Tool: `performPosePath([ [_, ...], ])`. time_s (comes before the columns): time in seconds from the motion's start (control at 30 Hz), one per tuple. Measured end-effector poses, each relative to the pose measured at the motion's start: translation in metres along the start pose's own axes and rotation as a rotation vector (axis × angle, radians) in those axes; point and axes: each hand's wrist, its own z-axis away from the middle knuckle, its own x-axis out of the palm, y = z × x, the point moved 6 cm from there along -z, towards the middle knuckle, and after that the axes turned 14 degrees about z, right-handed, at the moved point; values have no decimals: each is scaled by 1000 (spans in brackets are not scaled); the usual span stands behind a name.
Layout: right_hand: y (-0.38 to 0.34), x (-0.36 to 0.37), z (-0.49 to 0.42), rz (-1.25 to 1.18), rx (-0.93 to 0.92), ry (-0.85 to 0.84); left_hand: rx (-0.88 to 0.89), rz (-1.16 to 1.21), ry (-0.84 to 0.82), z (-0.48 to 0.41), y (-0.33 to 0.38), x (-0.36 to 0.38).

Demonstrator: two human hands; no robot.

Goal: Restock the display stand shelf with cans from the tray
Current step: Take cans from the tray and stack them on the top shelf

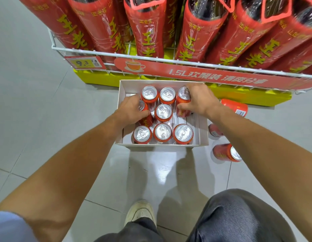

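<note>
Clasping upright middle-row can point(146, 120) in left grip point(132, 109), far-corner can point(184, 93) in right grip point(199, 100); next, up and forward to wire shelf point(151, 58).

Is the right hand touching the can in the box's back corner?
Touching. The head view shows the right hand curled round the back-right can, thumb on its side.

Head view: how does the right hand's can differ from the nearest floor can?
The held can stands upright inside the tray; the floor can lies on its side outside it. The right hand grips the held can; nothing touches the floor can. Both are red with silver tops.
</note>
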Motion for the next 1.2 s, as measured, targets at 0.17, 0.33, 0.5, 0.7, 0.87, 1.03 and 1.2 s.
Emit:
performPosePath([
  [0.17,1,-12,9,-17,-38,-60,-23,7,-57,3,10,-14],
  [0.33,-1,-75,14,-26,-117,-51,88,-79,-100,7,73,-69],
  [0.5,-11,-169,19,-12,-258,45,264,-157,-92,21,162,-135],
  [0.7,-26,-310,56,4,-323,86,369,-70,-195,78,281,-216],
  [0.87,-41,-463,112,-8,-376,45,395,-116,-273,144,405,-308],
  [1.03,-43,-654,164,-12,-433,87,436,-149,-312,211,555,-420],
  [1.2,-38,-837,209,29,-437,138,445,-187,-325,272,691,-526],
])
